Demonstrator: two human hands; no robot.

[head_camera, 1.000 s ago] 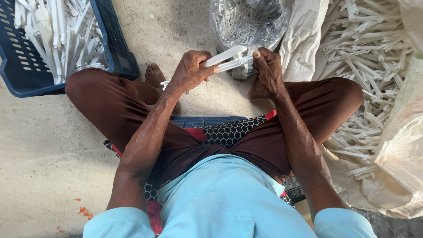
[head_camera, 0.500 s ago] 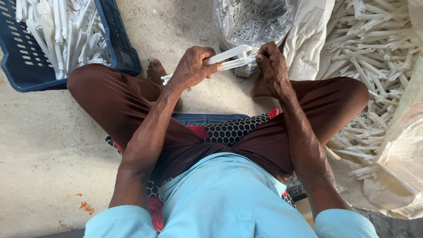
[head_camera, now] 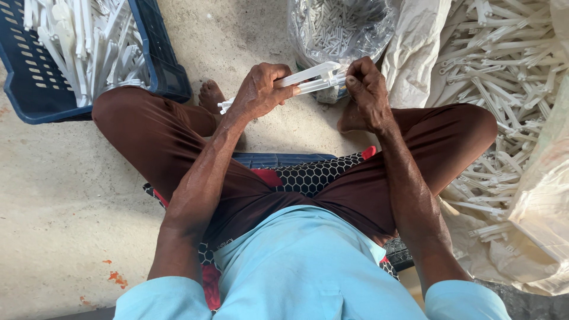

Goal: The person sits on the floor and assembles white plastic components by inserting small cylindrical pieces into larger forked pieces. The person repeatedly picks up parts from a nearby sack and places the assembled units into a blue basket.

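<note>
I sit cross-legged on a concrete floor. My left hand (head_camera: pixel 261 92) grips a long white plastic piece (head_camera: pixel 308 76) around its middle, holding it level in front of me. The fingers of my right hand (head_camera: pixel 368 92) pinch that piece's right end, where a small part sits; what the fingertips hold there is hidden. Both hands hover above my bare feet, just in front of a clear plastic bag (head_camera: pixel 341 26) full of small white parts.
A blue crate (head_camera: pixel 157 68) of long white plastic pieces stands at the left by my knee. A heap of white plastic frames (head_camera: pixel 504 71) lies on pale sacking at the right. A patterned cushion (head_camera: pixel 311 175) lies under me.
Both hands and the white piece have stayed almost in place; my right fingers have shifted slightly at the piece's right end.
</note>
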